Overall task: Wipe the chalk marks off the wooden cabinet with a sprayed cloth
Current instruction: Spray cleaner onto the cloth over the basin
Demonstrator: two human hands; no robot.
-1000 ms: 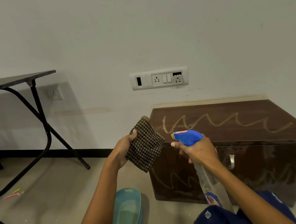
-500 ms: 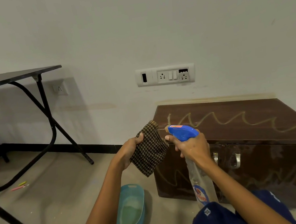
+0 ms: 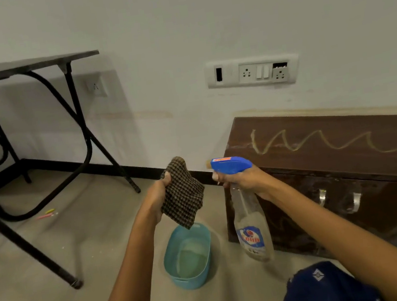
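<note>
Left hand (image 3: 159, 197) grips the checked cloth (image 3: 183, 196) up facing the nozzle, right hand (image 3: 241, 178) wrapped round the spray bottle (image 3: 250, 222) aimed at it, likely to wet it; cabinet (image 3: 338, 181) at right has its chalk marks (image 3: 325, 141) unwiped.

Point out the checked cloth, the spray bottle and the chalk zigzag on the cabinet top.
checked cloth (image 3: 183, 196), head view, middle of the fabric.
spray bottle (image 3: 253, 238), head view, its label.
chalk zigzag (image 3: 341, 146), head view, a low bend mid-line.
</note>
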